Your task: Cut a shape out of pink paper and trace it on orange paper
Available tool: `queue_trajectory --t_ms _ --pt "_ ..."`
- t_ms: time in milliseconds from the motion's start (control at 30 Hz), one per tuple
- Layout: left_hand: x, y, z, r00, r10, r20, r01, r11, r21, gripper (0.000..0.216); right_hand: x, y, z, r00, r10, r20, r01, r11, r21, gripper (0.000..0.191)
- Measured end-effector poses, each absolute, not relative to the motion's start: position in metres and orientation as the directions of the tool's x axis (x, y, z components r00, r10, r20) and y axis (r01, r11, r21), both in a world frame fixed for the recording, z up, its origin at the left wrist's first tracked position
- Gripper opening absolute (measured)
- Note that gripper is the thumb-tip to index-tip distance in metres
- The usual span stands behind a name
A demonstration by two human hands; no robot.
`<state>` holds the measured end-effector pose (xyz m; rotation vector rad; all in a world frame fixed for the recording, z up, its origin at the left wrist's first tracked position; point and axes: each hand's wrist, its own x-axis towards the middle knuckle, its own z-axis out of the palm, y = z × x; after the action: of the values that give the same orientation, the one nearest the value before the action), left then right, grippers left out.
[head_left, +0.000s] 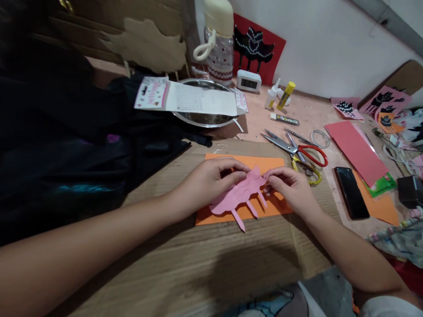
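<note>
A pink paper cutout (238, 193) with several thin prongs lies on an orange paper sheet (274, 207) on a brown cardboard board (205, 259). My left hand (208, 180) rests on the cutout's left part, fingers curled and pinching its upper edge. My right hand (292, 187) pinches the cutout's right tip between thumb and fingers.
Red-handled scissors (297, 147) and yellow-handled scissors (307, 169) lie right of the orange sheet. A black phone (351, 192), pink paper (357, 152), glue stick (286, 95), small clock (249, 81), bottle (218, 42) and steel bowl (205, 118) stand behind. Dark cloth (82, 149) covers the left.
</note>
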<state>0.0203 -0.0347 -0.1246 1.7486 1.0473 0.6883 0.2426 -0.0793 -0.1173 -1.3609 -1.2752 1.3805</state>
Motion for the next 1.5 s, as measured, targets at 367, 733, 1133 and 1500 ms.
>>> queue_trajectory --t_ms 367,733,1133,1500 --pt "0.020 -0.035 -0.127 0.465 0.884 -0.053 0.331 -0.118 0.936 0.028 0.238 -0.080 -0.115 -0.053 0.976 -0.211 0.123 -0.203 -0.971 0.029" --pt "0.018 -0.031 -0.131 0.499 0.865 0.051 0.382 -0.273 0.883 0.026 0.244 -0.077 -0.109 -0.118 0.956 -0.270 0.112 -0.257 -0.960 0.029" --pt "0.016 -0.029 -0.136 0.550 0.829 0.097 0.408 -0.369 0.835 0.026 0.249 -0.072 -0.114 -0.122 0.954 -0.276 0.292 -0.231 -0.928 0.027" --pt "0.017 -0.030 -0.135 0.587 0.804 0.093 0.400 -0.388 0.830 0.027 0.247 -0.072 -0.119 -0.118 0.949 -0.293 0.351 -0.236 -0.906 0.017"
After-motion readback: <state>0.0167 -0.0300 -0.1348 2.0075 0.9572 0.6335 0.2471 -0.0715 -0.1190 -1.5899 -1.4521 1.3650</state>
